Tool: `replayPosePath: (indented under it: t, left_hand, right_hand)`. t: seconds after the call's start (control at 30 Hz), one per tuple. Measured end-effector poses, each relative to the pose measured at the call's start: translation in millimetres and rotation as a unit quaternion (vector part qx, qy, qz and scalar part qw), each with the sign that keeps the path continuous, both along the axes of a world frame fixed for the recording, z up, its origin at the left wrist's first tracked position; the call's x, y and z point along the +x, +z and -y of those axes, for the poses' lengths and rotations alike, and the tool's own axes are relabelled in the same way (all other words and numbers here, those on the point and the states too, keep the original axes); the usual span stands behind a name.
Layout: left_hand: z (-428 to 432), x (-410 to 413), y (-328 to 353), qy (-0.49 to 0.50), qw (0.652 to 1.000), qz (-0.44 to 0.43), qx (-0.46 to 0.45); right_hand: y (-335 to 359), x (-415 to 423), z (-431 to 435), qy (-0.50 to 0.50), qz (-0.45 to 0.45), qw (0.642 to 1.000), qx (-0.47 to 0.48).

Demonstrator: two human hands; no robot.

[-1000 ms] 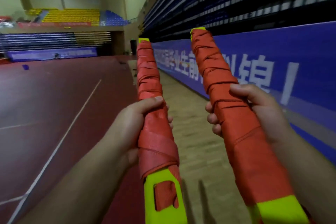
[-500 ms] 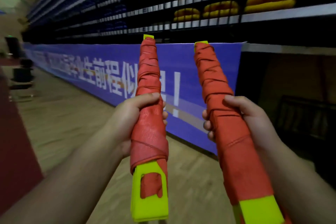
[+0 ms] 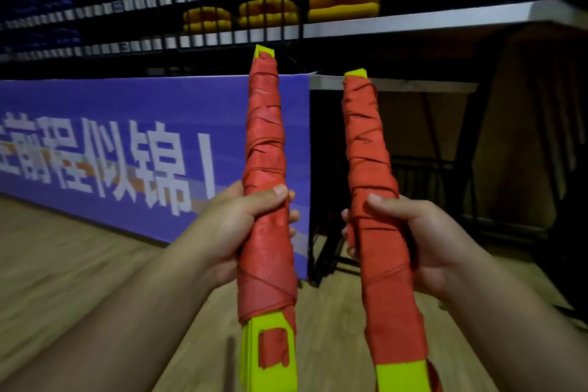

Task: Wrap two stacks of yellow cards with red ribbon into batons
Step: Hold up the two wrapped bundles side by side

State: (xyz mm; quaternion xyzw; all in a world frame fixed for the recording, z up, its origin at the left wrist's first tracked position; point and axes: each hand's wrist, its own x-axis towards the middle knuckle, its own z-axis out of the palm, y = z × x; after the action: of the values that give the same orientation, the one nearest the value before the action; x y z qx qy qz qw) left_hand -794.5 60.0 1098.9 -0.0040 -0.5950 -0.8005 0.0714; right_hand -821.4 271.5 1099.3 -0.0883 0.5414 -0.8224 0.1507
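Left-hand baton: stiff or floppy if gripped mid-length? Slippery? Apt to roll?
Probably stiff: the left baton stands straight above and below the left hand gripping its middle. Likely grippy, not slick: overlapping red ribbon covers it. The flat yellow card end suggests little rolling.

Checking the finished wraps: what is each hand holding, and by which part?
The left hand grips the left baton around its middle; the right hand grips the right baton around its middle too.
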Motion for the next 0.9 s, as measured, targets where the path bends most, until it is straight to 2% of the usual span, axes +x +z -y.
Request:
replayPosePath:
  t: [0.2,0.33,0.47,0.67,0.9]
  left_hand:
    - [-17,-126,-1,-0.078,0.993,-0.044,-0.077]
    - [-33,-209,0,-0.102,0.988,-0.053,-0.104]
    - [-53,-287,-1,-0.121,0.988,-0.026,-0.093]
    - [-99,-387,3,-0.133,0.989,-0.015,-0.064]
    - [-159,-489,11,-0.105,0.994,0.004,0.008]
  right_hand:
    - [10,-92,-24,-0.165,-0.049,0.980,0.095]
    - [19,-151,-39,-0.217,-0.050,0.967,0.122]
    - [25,-212,-54,-0.256,-0.051,0.958,0.120]
    - [29,-307,-92,-0.260,-0.072,0.955,0.125]
    - [33,-429,-155,-0.191,-0.071,0.974,0.098]
